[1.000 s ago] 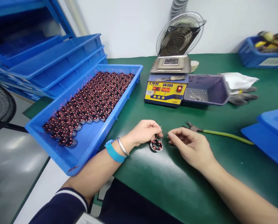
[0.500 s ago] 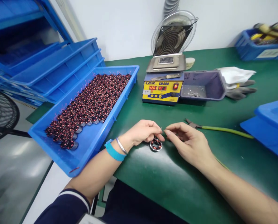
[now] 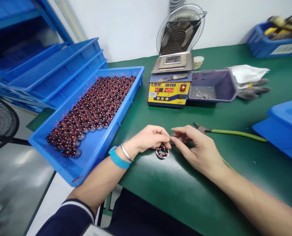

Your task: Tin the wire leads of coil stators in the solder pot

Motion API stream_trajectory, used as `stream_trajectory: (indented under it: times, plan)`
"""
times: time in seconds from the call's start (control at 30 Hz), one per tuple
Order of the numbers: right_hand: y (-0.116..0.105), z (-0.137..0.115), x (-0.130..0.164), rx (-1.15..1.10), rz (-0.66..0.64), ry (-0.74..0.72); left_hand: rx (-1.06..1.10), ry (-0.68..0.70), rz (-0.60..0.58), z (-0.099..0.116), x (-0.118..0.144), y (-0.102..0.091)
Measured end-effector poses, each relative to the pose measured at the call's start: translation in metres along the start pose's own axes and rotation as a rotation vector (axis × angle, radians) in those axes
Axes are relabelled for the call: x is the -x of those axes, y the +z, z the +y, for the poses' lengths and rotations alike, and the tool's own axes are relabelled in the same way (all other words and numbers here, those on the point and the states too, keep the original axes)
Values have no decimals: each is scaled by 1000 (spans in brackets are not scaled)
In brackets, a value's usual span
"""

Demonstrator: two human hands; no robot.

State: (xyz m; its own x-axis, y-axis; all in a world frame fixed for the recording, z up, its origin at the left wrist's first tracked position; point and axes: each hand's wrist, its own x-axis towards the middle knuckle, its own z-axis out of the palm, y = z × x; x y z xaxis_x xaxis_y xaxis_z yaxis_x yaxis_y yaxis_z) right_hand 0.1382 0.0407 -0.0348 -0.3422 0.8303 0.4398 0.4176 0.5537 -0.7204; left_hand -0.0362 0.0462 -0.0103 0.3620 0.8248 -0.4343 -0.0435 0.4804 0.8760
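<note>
Stator coil (image 3: 162,151) rested on the green mat (image 3: 160,190), near centre. I saw my left hand (image 3: 149,139) pinching its top edge; my right hand (image 3: 197,149) pinched a wire lead beside it.

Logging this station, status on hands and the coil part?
Left hand pinching the small round coil on the green mat. Right hand fingertips meeting it at the coil's wire. Cutters lie just behind, nothing blocking.

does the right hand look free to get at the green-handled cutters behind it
Probably yes: the right hand lies just in front of the green-handled cutters, with only bare green mat between, though its fingertips now pinch at the small coil.
</note>
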Motion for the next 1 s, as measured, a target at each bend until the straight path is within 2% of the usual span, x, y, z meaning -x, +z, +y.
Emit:
stream_trajectory:
  times: [0.17,0.27,0.33,0.4,0.47,0.63,1.0]
  plan:
    - [-2,-1,-1,13,-51,-50,-34,-9,43,1,2,3]
    - [-1,-2,0,-23,-71,58,-49,26,64,0,3,5]
    - [0,-2,1,-56,-29,159,-59,50,66,0,2,5]
    - [-1,-1,4,-38,66,187,-59,58,68,-1,2,4]
    - [-2,-2,7,22,124,116,-52,52,73,-2,1,4]
    - [0,-4,14,104,96,-106,-56,30,69,0,1,5]
    - [1,-7,16,127,105,-184,-46,22,45,2,2,7]
